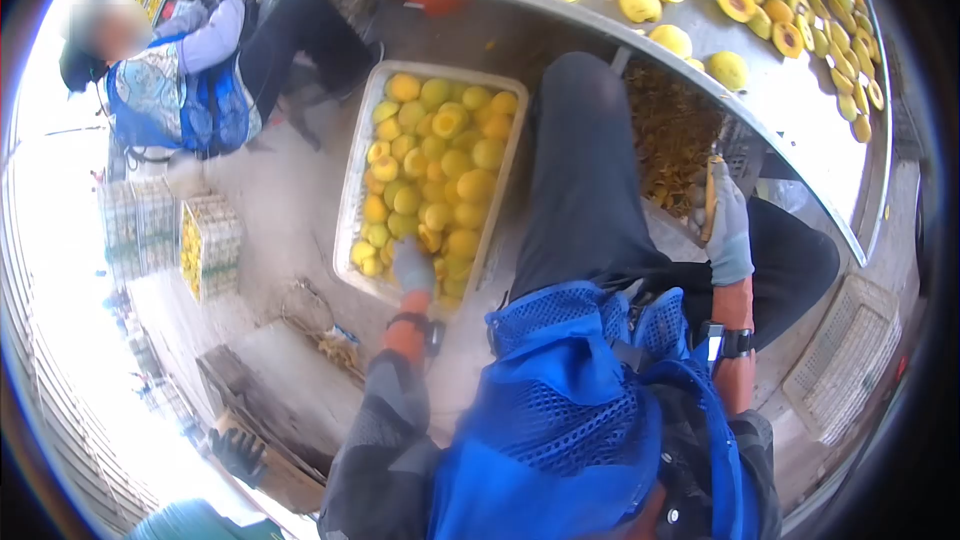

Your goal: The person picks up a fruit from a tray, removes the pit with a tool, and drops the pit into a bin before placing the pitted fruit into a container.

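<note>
My left hand (412, 268), in a grey glove, reaches down into a white crate (344, 220) full of yellow peaches (435, 170). Its fingers are blurred among the fruit at the near end, so I cannot tell whether they grip a peach. On the other side, my gloved right hand (730, 230) is closed around a slim tool with a brown, wooden-looking handle (711, 202), held pointing away from me over my leg. Beside that hand, below the table, a bin of brown scraps (675, 135) is partly covered by the table edge.
A metal table (800, 145) curves across the front, with many halved peaches (735, 2) on it. Another person (185, 90) sits at the left. Fruit-filled crates (210, 245) stand behind them. A plastic crate (845, 358) lies at the right, and a dark glove (238, 452) at lower left.
</note>
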`<state>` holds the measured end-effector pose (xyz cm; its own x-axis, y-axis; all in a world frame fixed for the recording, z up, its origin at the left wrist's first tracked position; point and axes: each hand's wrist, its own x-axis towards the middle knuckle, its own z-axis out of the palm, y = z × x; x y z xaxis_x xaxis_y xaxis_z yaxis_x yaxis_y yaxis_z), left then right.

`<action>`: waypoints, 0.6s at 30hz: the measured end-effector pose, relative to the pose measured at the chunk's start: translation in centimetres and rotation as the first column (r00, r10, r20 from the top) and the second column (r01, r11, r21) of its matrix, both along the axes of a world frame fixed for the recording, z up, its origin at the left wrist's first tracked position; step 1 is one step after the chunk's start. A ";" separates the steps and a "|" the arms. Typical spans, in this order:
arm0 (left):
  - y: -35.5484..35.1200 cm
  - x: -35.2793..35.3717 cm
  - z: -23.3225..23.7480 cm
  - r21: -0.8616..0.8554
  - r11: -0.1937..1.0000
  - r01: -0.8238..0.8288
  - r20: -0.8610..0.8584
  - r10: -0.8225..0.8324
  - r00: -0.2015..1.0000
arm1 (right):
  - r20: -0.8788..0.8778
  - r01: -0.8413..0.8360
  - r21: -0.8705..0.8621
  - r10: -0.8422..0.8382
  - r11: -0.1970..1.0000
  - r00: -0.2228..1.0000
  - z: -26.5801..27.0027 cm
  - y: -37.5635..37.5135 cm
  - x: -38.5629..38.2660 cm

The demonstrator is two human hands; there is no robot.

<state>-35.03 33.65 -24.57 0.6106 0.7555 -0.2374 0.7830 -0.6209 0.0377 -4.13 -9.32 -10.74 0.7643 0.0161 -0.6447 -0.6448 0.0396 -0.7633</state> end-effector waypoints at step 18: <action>-19.3 38.2 27.5 0.042 0.527 0.849 0.749 -0.579 0.322 | 0.104 0.047 0.253 -0.075 0.966 0.992 2.4 -1.7 -0.5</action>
